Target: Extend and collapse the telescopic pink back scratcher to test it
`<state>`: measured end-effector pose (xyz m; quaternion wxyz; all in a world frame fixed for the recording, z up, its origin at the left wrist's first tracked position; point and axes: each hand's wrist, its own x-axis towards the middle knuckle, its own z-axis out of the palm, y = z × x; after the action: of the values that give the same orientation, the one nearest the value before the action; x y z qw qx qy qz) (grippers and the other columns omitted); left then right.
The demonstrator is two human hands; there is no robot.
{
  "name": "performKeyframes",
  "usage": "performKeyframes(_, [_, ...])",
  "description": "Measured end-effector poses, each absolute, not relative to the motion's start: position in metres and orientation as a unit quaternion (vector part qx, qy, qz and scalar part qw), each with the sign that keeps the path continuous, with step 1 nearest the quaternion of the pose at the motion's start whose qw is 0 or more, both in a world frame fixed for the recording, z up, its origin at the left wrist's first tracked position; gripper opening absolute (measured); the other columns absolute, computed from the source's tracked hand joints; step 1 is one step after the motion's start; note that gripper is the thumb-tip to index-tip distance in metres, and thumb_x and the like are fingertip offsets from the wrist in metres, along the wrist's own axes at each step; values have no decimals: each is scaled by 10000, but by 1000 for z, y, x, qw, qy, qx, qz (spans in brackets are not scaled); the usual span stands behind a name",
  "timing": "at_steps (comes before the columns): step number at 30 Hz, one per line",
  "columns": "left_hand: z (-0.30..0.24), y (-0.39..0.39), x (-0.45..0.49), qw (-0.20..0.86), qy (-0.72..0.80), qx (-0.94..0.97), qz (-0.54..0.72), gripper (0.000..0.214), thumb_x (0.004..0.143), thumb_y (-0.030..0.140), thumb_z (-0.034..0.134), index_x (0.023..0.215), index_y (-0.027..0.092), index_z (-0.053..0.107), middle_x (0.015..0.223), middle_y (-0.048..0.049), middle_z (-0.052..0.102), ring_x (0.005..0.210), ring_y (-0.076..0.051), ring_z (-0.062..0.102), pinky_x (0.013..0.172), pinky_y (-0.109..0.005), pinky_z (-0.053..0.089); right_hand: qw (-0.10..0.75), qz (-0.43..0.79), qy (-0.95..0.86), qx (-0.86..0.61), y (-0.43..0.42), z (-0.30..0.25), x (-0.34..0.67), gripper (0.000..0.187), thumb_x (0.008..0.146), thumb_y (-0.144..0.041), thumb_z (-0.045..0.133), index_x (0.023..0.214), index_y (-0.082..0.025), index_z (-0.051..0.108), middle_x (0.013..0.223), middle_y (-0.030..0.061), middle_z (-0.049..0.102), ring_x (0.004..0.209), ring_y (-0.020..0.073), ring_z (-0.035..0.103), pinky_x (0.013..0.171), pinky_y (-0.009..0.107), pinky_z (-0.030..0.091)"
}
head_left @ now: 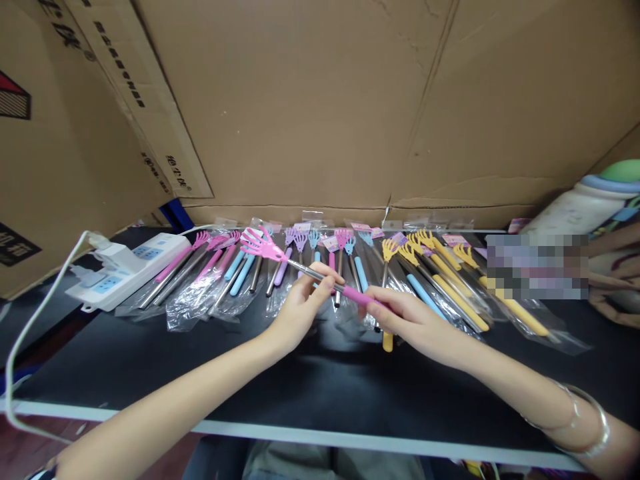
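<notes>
Across the worktop [300, 397] we go, and there's the row of back scratchers [361, 273], side by side from left to right, cardboard [310, 113] standing right behind them! Out on the left, just beside the row, the power strip [143, 263], its cord [10, 360] hanging over the front edge. Far right, beyond the last scratcher, a bottle [565, 207]! And centre stage, between the two hands [303, 297], one held scratcher [356, 295], above the worktop, before the row's middle!
</notes>
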<state>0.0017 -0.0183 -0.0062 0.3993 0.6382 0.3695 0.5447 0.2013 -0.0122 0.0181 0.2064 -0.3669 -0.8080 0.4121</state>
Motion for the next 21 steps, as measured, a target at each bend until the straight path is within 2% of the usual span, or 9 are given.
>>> performKeyframes(3, [2,-12,-11,374,389,661,521,290,891,429,432,881,182,583,817,-12,569,711,-128,522,658,-235,431,201,340,-830,-395,-12,22,211,369,932,-481,364,848,-170,543,657,-29,441,583,97,411,535,227,293])
performKeyframes(6, [11,-12,-23,322,447,710,438,327,896,426,411,894,163,605,746,-13,594,679,-140,555,607,-240,430,198,283,-839,-421,-11,25,220,370,930,-485,365,839,-174,544,622,-37,425,553,97,402,523,231,270])
performKeyframes(9, [19,-20,-28,157,466,803,336,256,882,365,478,789,184,633,706,7,630,663,-134,567,605,-238,405,187,257,-841,-437,-11,29,226,370,933,-482,357,851,-179,553,592,-45,404,534,98,393,514,231,259])
performKeyframes(11, [22,-24,-28,44,408,854,319,211,885,282,481,778,202,644,706,17,648,672,-127,561,618,-236,402,179,246,-842,-446,-11,32,229,368,936,-480,348,861,-183,551,583,-48,404,529,100,396,514,230,264])
performKeyframes(14, [21,-24,-27,-104,304,883,343,171,879,193,481,913,225,645,835,11,686,822,-151,572,740,-266,427,172,222,-851,-445,-10,30,229,364,939,-479,337,846,-189,535,579,-47,426,521,102,411,510,224,268])
performKeyframes(17, [17,-16,-26,-222,312,868,316,202,886,212,500,1058,210,606,1019,-22,675,1004,-200,549,886,-342,386,165,172,-867,-437,-11,22,226,341,939,-465,345,813,-197,515,585,-38,477,512,106,435,506,219,262])
performKeyframes(19, [13,-11,-26,-253,334,867,271,186,910,241,477,1039,189,601,927,-24,675,904,-187,571,837,-330,391,154,127,-876,-439,-13,17,223,314,939,-446,358,819,-204,518,587,-33,509,502,110,450,504,218,257])
performKeyframes(21, [9,-8,-27,-264,334,873,238,173,931,256,447,938,186,605,757,4,639,732,-153,559,692,-285,389,144,85,-885,-434,-14,15,221,299,943,-429,357,840,-209,530,590,-27,537,497,114,470,504,220,257])
